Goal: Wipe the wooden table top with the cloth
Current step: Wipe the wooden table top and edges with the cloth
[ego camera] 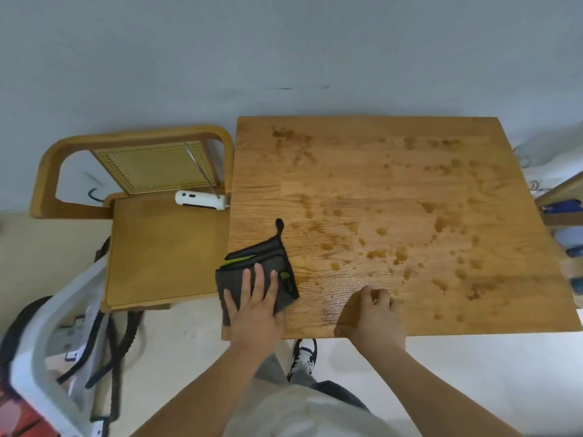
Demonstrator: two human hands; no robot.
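Note:
The wooden table top [394,190] fills the right half of the view, dotted with many dark wet spots and a glossy wet patch near its front edge. A folded dark grey cloth [268,260] with green trim and a black hanging loop lies at the front left corner. My left hand [255,307] presses flat on the cloth, fingers spread. My right hand [375,313] rests on the wet front edge of the table, fingers curled down onto the wood, holding nothing.
A wooden chair [157,241] with a cane back stands against the table's left side; a white device [202,200] lies on its seat. A white bin with bags [63,351] sits at lower left. Shelving [564,197] borders the right. My shoe [304,354] shows under the table.

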